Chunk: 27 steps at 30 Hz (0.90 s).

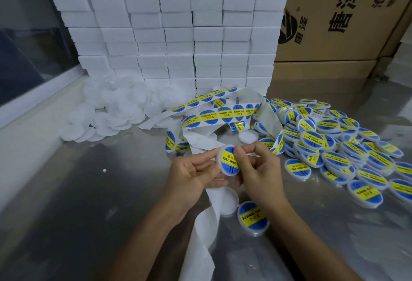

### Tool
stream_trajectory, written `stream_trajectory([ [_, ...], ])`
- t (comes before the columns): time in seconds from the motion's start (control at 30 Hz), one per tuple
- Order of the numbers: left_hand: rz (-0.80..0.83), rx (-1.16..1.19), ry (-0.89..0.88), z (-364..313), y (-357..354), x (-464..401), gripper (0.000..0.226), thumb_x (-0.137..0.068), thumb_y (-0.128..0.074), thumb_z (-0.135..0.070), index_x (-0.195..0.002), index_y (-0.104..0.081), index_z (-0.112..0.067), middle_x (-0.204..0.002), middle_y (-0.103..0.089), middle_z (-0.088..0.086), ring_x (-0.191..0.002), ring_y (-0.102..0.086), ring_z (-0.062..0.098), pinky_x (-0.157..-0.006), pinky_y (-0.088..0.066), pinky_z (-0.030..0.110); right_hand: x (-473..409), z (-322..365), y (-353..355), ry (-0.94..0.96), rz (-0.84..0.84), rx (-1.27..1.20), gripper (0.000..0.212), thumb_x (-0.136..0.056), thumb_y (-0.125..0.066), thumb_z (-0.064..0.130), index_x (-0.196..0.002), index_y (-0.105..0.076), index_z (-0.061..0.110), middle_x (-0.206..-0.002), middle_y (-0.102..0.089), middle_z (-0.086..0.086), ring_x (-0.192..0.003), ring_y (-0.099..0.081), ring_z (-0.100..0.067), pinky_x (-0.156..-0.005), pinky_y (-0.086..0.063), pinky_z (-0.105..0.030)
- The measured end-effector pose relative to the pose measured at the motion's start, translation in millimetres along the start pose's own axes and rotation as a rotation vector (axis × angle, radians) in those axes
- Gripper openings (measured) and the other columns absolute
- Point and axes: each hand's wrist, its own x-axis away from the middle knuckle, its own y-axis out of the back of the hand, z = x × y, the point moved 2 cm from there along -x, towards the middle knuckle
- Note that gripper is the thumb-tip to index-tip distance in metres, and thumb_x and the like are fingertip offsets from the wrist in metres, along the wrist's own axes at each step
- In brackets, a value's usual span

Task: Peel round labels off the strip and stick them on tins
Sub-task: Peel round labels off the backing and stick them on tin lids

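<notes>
Blue-yellow labelled tin (229, 162) pinched btwn L hand (191, 175) & R hand (258, 169) fingers.

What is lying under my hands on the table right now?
The emptied backing strip, a plain unlabelled tin and a labelled tin. The forearms hide part of the strip and the table.

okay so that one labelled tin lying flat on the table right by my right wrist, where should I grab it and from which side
Pinch the labelled tin by its thin clear rim, fingers on opposite edges, coming down from above. It lies flat and label-up on the steel table, so only the edge offers purchase. Approach from its right side: the unlabelled tin and backing strip crowd its left, and your right hand hovers closest.
</notes>
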Motion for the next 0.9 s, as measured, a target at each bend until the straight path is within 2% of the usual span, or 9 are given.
stream_trajectory([
  [0.07,-0.023,-0.035,-0.033,-0.3,1.1,-0.5,0.027,-0.080,-0.067,-0.010,-0.101,-0.074,-0.026,-0.094,-0.077,0.007,-0.083,-0.074,0.024,-0.067,-0.059,0.029,1.8,0.0,-2.3,-0.010,-0.014,0.044,0.021,-0.087,-0.073,0.022,-0.083,-0.056,0.011,-0.055,-0.064,-0.013,-0.040,-0.053,-0.015,-0.040,-0.042,-0.024],
  [0.13,-0.038,-0.106,-0.065,0.1,1.1,-0.5,0.034,-0.087,-0.061,0.006,-0.102,-0.072,-0.022,-0.092,-0.077,0.003,-0.082,-0.074,0.021,-0.066,-0.059,0.028,3.4,-0.9,-2.5,-0.046,-0.038,0.148,0.040,-0.074,-0.082,0.039,-0.083,-0.052,0.014,-0.059,-0.062,-0.022,-0.044,-0.049,-0.024,-0.042,-0.042,-0.036],
  [0.2,-0.040,-0.175,-0.092,-0.3,-0.1,-0.3,0.040,-0.089,-0.058,0.010,-0.101,-0.073,-0.025,-0.091,-0.077,0.000,-0.083,-0.074,0.018,-0.067,-0.058,0.025,4.0,-1.9,-0.9,-0.069,-0.060,0.191,0.047,-0.071,-0.081,0.047,-0.079,-0.049,0.013,-0.056,-0.062,-0.018,-0.042,-0.052,-0.025,-0.040,-0.042,-0.035],
  [0.33,-0.095,-0.182,-0.116,-2.6,3.2,-0.9,0.044,-0.089,-0.060,0.005,-0.092,-0.078,-0.035,-0.090,-0.077,-0.003,-0.084,-0.074,0.016,-0.064,-0.057,0.022,2.2,-3.7,-0.9,-0.012,-0.015,0.113,0.032,-0.092,-0.067,0.027,-0.075,-0.049,0.007,-0.056,-0.068,-0.010,-0.042,-0.063,-0.021,-0.041,-0.046,-0.025],
  [0.47,-0.205,-0.156,-0.076,3.9,9.5,-6.2,0.026,-0.090,-0.061,0.002,-0.108,-0.074,-0.011,-0.091,-0.077,0.003,-0.082,-0.074,0.022,-0.065,-0.059,0.027,1.7,-5.0,-4.5,-0.018,0.103,0.019,0.006,-0.094,-0.061,0.004,-0.095,-0.056,0.005,-0.066,-0.071,-0.013,-0.054,-0.068,-0.019,-0.055,-0.055,-0.027],
  [0.6,-0.271,-0.106,-0.051,4.1,15.1,-8.5,0.022,-0.090,-0.063,-0.001,-0.108,-0.071,-0.010,-0.090,-0.077,0.003,-0.083,-0.074,0.021,-0.063,-0.058,0.026,2.4,-0.2,-5.3,-0.024,0.230,-0.014,0.044,-0.086,-0.069,-0.004,-0.123,-0.058,0.018,-0.076,-0.071,-0.019,-0.072,-0.072,-0.033,-0.074,-0.059,-0.041],
  [0.7,-0.234,-0.138,-0.087,1.2,15.5,-7.2,0.021,-0.089,-0.064,-0.005,-0.099,-0.073,-0.021,-0.088,-0.077,0.001,-0.078,-0.074,0.016,-0.061,-0.057,0.023,0.9,0.3,-5.3,-0.028,0.222,-0.047,0.030,-0.088,-0.068,0.001,-0.114,-0.066,0.015,-0.070,-0.073,-0.015,-0.062,-0.071,-0.023,-0.063,-0.059,-0.033],
  [0.8,-0.173,-0.222,-0.111,1.8,11.1,-5.4,0.025,-0.088,-0.065,-0.003,-0.097,-0.073,-0.025,-0.083,-0.077,-0.007,-0.073,-0.073,0.009,-0.058,-0.054,0.018,-1.6,0.6,-1.7,-0.010,0.111,-0.058,0.006,-0.090,-0.066,0.011,-0.093,-0.071,0.008,-0.059,-0.070,-0.010,-0.045,-0.062,-0.014,-0.046,-0.049,-0.020],
  [0.9,-0.139,-0.243,-0.091,5.7,3.5,-4.1,0.026,-0.087,-0.065,0.001,-0.096,-0.072,-0.022,-0.078,-0.076,-0.011,-0.070,-0.072,0.006,-0.055,-0.053,0.016,-3.0,-1.4,4.5,0.004,0.033,-0.006,0.016,-0.086,-0.071,0.018,-0.085,-0.071,0.003,-0.061,-0.071,-0.008,-0.045,-0.062,-0.012,-0.043,-0.047,-0.021],
])
